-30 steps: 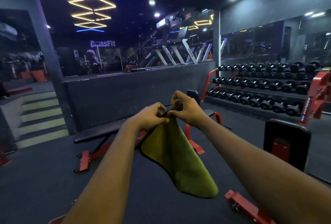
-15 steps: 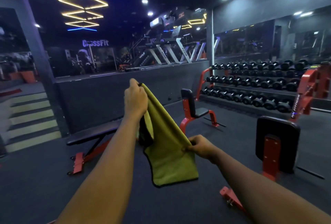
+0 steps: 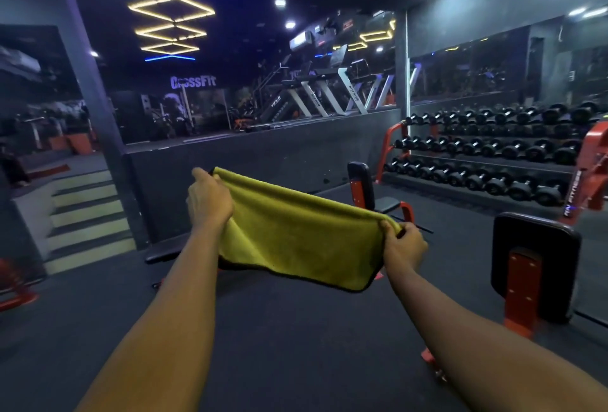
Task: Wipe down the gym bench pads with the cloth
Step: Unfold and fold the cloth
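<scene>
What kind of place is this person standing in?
A gym, almost certainly: a red rack of dumbbells runs along the right, treadmills stand on a raised level behind, and black-padded benches with red frames sit nearby.

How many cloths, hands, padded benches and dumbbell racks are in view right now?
Cloths: 1, the yellow microfibre cloth
Hands: 2, the left hand and right hand, each gripping a top corner of the cloth
Black-padded, red-framed benches: 3, the flat bench, upright seat and near back pad
Dumbbell racks: 1, the red three-tier dumbbell rack
Total: 7
</scene>
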Action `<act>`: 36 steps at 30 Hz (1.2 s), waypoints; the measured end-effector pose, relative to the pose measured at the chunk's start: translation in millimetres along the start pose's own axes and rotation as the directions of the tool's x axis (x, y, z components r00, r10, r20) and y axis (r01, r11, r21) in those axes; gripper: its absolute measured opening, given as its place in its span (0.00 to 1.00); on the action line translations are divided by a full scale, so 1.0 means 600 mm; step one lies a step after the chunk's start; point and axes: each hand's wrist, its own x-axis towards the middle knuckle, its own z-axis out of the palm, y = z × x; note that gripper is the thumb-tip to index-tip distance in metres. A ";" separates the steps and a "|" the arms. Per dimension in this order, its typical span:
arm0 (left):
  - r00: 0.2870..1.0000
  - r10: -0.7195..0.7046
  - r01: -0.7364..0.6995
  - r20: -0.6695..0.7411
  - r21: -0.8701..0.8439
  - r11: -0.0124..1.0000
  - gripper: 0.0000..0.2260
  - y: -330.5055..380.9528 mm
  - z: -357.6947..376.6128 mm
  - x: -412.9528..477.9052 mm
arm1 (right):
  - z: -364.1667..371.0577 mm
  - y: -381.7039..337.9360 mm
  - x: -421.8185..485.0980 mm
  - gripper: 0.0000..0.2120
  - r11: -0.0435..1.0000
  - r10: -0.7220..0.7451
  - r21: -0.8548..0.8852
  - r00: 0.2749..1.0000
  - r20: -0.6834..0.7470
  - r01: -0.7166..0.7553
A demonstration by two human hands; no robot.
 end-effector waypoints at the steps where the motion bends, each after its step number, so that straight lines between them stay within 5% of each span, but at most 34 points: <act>1: 0.999 -0.029 0.029 -0.028 0.014 0.999 0.12 -0.006 0.000 -0.003 | 0.002 -0.012 0.002 0.11 0.996 -0.005 0.087 0.999 -0.049 0.009; 5: 0.983 -0.081 0.075 -0.167 -0.042 0.996 0.10 -0.015 0.002 -0.009 | 0.005 -0.056 0.020 0.16 0.977 0.005 0.212 0.990 -0.142 0.026; 11: 0.943 -0.042 0.031 -0.331 -0.037 0.999 0.12 -0.022 0.002 -0.021 | 0.004 -0.086 0.046 0.34 0.982 0.184 -0.038 0.980 -0.082 -0.188; 15: 0.969 -0.207 0.223 -0.138 0.113 0.968 0.17 -0.041 0.002 -0.022 | -0.001 -0.074 0.065 0.40 0.932 0.360 -0.114 0.907 0.216 -0.343; 20: 0.952 -0.297 0.281 0.073 0.172 0.944 0.20 -0.039 0.007 -0.025 | -0.001 -0.085 0.058 0.35 0.932 0.343 -0.090 0.775 0.532 -0.351; 24: 0.913 -0.116 0.060 0.391 0.153 0.986 0.17 0.004 0.033 -0.045 | 0.033 -0.134 0.015 0.28 0.987 0.150 -0.124 0.835 0.530 -0.098; 30: 0.778 0.169 -0.140 0.605 -0.095 0.986 0.08 0.055 0.079 -0.099 | 0.086 -0.179 -0.041 0.09 0.998 -0.029 0.055 0.636 0.771 -0.021; 36: 0.672 0.130 0.155 0.729 -0.310 0.938 0.16 0.050 0.081 -0.104 | 0.094 -0.159 -0.014 0.09 0.992 -0.120 0.079 0.538 0.834 0.098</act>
